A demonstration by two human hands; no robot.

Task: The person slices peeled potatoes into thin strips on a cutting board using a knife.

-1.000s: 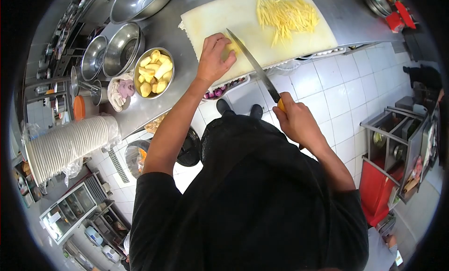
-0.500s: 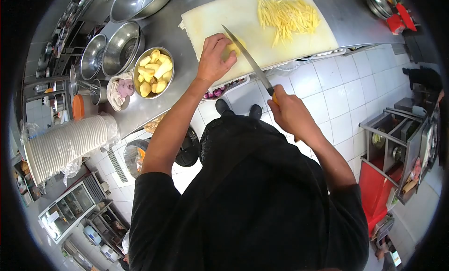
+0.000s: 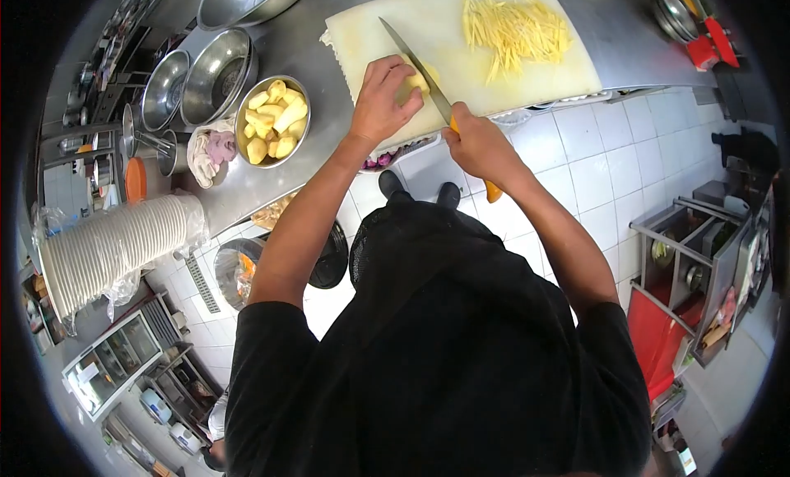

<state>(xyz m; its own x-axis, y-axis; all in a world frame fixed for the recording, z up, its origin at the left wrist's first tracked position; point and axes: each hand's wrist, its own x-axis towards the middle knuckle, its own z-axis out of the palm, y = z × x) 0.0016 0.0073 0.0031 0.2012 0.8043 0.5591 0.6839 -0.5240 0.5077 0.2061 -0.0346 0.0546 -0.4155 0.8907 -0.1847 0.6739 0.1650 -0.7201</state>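
A long knife [image 3: 418,64] with a yellow handle lies across a yellow potato piece [image 3: 418,82] on the white cutting board [image 3: 362,34]. My right hand [image 3: 480,146] is wrapped round the knife's handle. Curled fingers of my left hand [image 3: 384,99] hold the potato piece on the left side of the blade. Some of the piece shows on the blade's other side. Thin yellow strips [image 3: 518,34] are heaped on the board's right part. Left of the board, a metal bowl [image 3: 306,140] contains several peeled yellow pieces [image 3: 280,115].
Metal bowls [image 3: 216,78] stand at the counter's left, near a crumpled cloth [image 3: 211,155] and a long row of stacked plates [image 3: 123,247]. Purple pieces [image 3: 384,159] show below the board's near edge. A bin [image 3: 236,273] stands on the floor at left.
My right hand and the knife have moved up and to the left, farther over the board. My left hand remains on the potato piece.
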